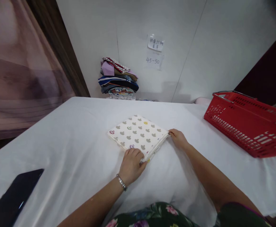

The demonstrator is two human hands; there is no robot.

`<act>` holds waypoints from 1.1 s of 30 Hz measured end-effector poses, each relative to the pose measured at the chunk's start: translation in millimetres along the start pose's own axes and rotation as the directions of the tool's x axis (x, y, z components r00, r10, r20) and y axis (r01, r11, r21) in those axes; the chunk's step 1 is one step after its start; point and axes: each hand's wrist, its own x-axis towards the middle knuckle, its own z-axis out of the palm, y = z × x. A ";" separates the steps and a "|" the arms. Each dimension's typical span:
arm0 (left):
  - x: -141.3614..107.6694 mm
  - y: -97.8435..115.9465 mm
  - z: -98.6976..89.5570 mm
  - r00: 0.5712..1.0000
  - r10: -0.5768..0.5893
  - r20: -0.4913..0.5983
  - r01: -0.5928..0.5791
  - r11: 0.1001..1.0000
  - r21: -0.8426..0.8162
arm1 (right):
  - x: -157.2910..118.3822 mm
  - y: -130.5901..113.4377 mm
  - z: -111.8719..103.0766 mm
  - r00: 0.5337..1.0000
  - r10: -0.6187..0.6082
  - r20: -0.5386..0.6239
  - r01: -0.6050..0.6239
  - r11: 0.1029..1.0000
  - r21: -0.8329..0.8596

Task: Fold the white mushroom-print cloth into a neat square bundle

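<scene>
A folded cream cloth point(138, 132) with a grey and coloured apple-like print lies flat on the white-covered table, its layers showing along the right edge. My left hand point(132, 165), with a metal bracelet at the wrist, is closed on its near corner, the fingers on top and the thumb at the edge. At the right corner, the fingertips of my right hand point(177, 138) pinch the layers.
A red plastic basket point(242, 126) with metal handles stands on the table at right. A dark flat object point(17, 195) lies at the near left. Behind the far edge is a stack of folded fabrics point(118, 78), below paper notes point(155, 43) on the wall.
</scene>
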 end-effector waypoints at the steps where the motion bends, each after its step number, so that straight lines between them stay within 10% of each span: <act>1: -0.1 0.2 0.3 1.000 -0.002 -0.004 0.002 1.000 -0.001 | -1.0 -0.6 1.0 1.000 -0.001 -0.007 0.001 1.000 0.027; 10: 0.1 -0.6 1.9 1.000 -0.001 -0.018 0.001 1.000 -0.023 | -9.5 -0.7 8.8 0.998 -0.021 -0.054 0.035 0.963 0.266; 33: -2.2 -0.9 1.4 1.000 -0.002 -0.011 0.002 0.999 -0.036 | -6.7 -9.2 7.1 0.998 -0.045 -0.050 0.051 0.991 0.126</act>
